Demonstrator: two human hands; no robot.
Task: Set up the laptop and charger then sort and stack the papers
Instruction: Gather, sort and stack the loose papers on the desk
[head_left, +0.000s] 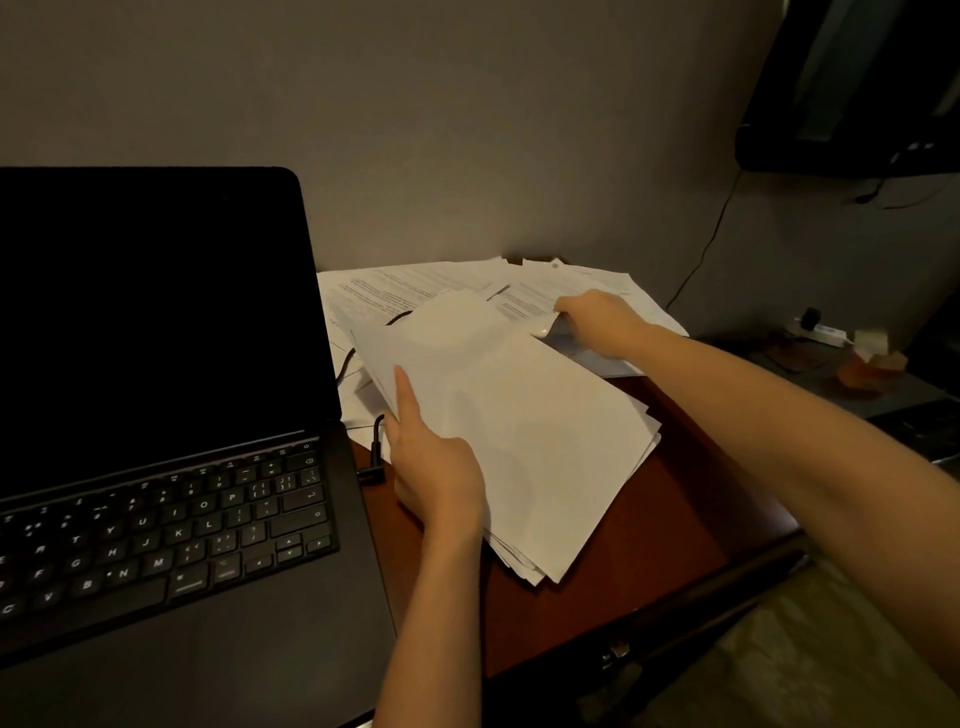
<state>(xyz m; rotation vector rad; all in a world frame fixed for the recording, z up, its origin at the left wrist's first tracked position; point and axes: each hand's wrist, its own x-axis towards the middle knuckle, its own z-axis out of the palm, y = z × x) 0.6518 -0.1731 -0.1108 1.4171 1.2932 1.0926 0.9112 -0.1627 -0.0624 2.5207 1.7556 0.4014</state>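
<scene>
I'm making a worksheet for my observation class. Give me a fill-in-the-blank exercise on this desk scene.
1. The laptop is open and its screen is ____.
2. The left hand grips the stack of ____ by its left edge.
3. The right hand reaches to the printed sheets at the ____ of the desk.
4. A black cable runs between the laptop and the ____.

Missing words: dark; papers; back; papers

Dim room, low warm light. Plain grey wall (467, 130) behind, unadorned. Reddish-brown wooden bench (675, 519) with a dark front edge and a small metal drawer pull (618, 652). Dark wall-mounted screen (852, 88) at upper right, thin black cable (706, 244) trailing down the wall beneath it. White power strip (826, 331) on a lower grey surface (883, 400) at right. Pale patterned floor (810, 660) at lower right.
</scene>
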